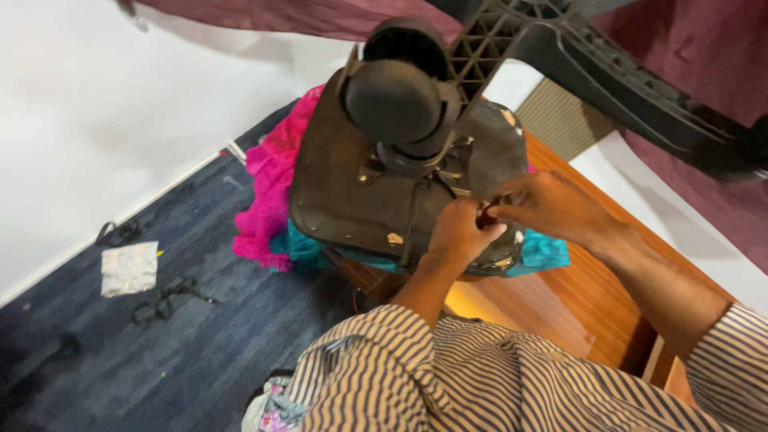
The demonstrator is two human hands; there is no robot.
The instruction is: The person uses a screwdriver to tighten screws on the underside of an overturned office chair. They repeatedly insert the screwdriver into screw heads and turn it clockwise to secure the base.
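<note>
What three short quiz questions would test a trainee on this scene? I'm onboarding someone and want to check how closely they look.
1. True or false: both hands meet at the near edge of the upturned chair seat.
2. Which cloth lies directly under the seat? A) pink cloth only B) pink and teal cloth C) a white towel
3. Fill in: the crumpled silver wrapper lies on the dark blue ____.

Key
1. True: the left hand and right hand pinch a small dark part, too small to identify, at that edge.
2. B
3. Carpet
</note>
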